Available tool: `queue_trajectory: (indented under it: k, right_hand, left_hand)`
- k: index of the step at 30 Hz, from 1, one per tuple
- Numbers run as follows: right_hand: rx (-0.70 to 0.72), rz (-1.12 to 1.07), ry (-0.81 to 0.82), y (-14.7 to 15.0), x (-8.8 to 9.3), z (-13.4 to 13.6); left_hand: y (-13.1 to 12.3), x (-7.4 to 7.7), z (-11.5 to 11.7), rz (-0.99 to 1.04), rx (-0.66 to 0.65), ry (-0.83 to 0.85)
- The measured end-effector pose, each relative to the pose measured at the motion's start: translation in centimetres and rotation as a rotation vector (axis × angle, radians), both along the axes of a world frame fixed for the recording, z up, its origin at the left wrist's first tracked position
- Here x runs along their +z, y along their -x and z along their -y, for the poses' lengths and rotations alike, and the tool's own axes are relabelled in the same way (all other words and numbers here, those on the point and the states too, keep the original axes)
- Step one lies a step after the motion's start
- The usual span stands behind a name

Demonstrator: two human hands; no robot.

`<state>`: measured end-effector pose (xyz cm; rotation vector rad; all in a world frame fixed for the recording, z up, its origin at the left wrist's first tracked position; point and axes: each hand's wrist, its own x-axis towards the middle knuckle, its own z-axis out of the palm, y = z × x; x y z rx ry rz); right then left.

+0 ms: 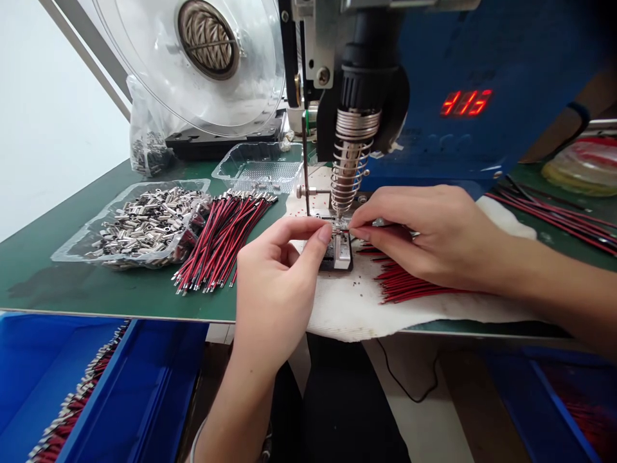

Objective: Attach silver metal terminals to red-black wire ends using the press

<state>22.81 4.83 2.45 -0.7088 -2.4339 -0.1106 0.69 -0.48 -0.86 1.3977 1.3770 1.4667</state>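
Note:
My left hand is beside the small metal fixture, thumb and index finger pinched together at its left side. What lies between those fingertips is too small to make out. From the right, my right hand pinches a thin red-and-black wire, its end reaching the fixture just under the soldering iron tip. A spring-like metal coil surrounds the iron above both hands. Under my right hand, a bundle of red-and-black wires rests on a white cloth.
Left are a clear tray of metal connectors, a pile of wires with connectors and another clear tray. Behind stand a clear reel and a blue machine with a red display. Blue bins sit below the table edge.

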Motion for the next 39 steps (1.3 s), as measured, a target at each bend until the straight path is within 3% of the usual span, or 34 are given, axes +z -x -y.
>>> queue_trajectory:
  k: [12,39]
  right_hand:
    - [0.026,-0.006,0.0,-0.1,0.0,0.0]
    - [0.033,-0.01,0.03,-0.1,0.1,0.0]
  left_hand:
    - [-0.5,1.1,0.1,0.079,-0.008,-0.002]
    - [-0.4,0.8,0.0,0.136,-0.056,-0.029]
